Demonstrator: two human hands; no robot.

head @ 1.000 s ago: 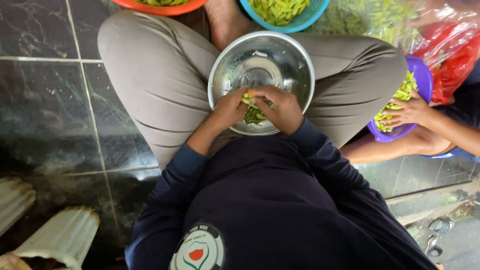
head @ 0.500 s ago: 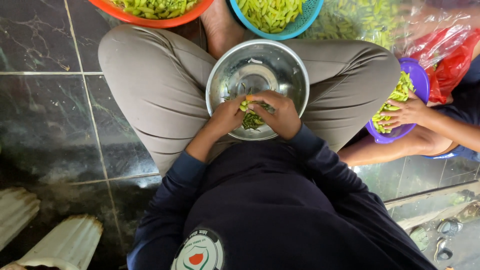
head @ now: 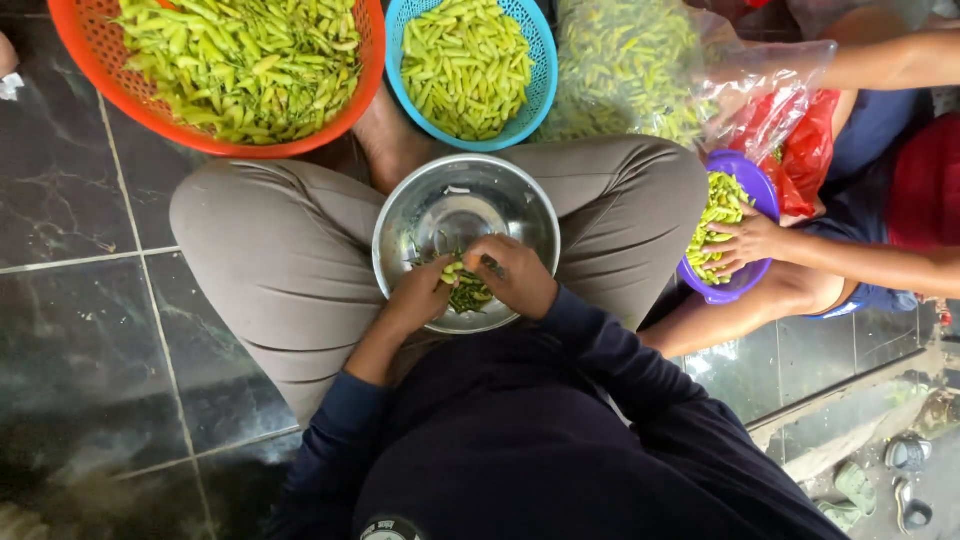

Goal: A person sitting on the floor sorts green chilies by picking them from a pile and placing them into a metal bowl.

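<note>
Destemming in hand: left hand [head: 420, 295] and right hand [head: 512, 275] pinch one chili [head: 452, 271] over the bowl [head: 440, 205]; next likely calls for a twist.

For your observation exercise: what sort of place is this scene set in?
Probably a home or small workshop floor used for sorting chillies: dark floor tiles, baskets of green chillies, a steel bowl in the seated person's lap.

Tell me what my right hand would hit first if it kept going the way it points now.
Probably your left hand: the right hand points leftward over the steel bowl, both pinching one green chili.
</note>
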